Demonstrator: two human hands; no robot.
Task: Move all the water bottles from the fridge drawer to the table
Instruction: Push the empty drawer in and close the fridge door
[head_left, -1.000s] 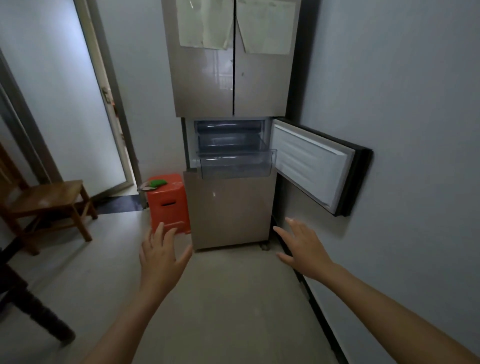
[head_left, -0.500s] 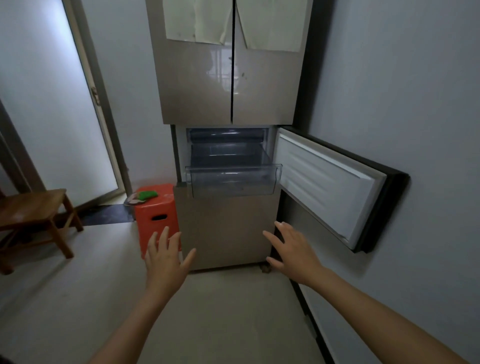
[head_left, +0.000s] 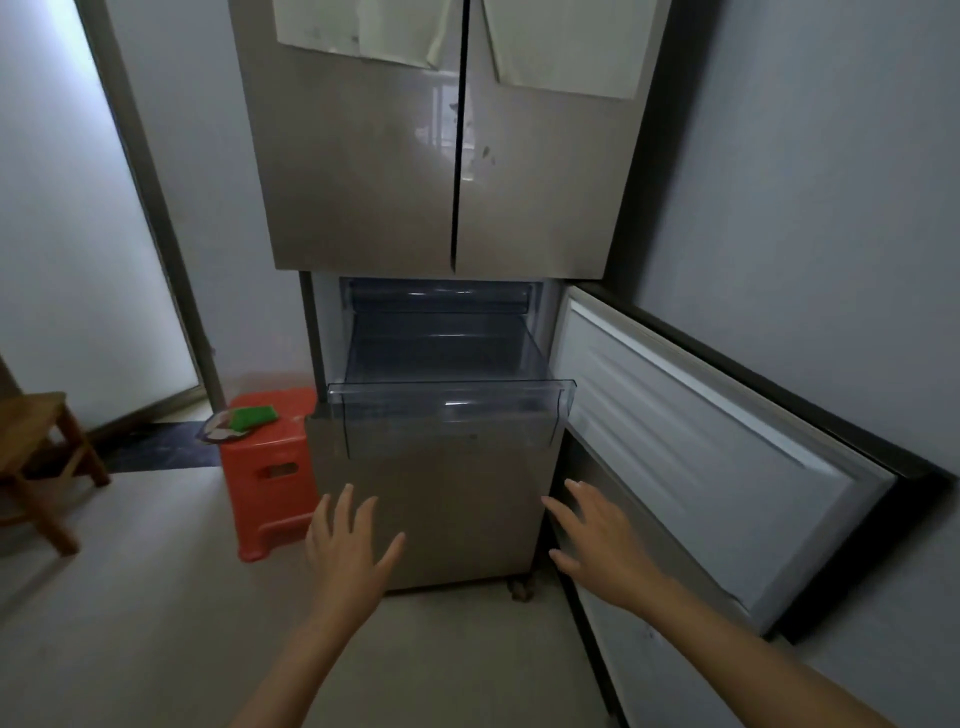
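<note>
Left hand (head_left: 348, 551) and right hand (head_left: 597, 540) out in front, fingers spread wide, holding nothing, touching nothing. Just above: clear fridge drawer (head_left: 452, 421), pulled out, beside the open fridge door (head_left: 701, 452). No water bottles to see inside. Looks like the reach-in step; next, need to lean close and check the drawer.

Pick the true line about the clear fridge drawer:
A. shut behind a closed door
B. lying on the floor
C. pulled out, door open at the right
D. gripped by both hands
C: the drawer juts out of the fridge with the door open at the right. The left hand and right hand are open below it, holding nothing.
</note>
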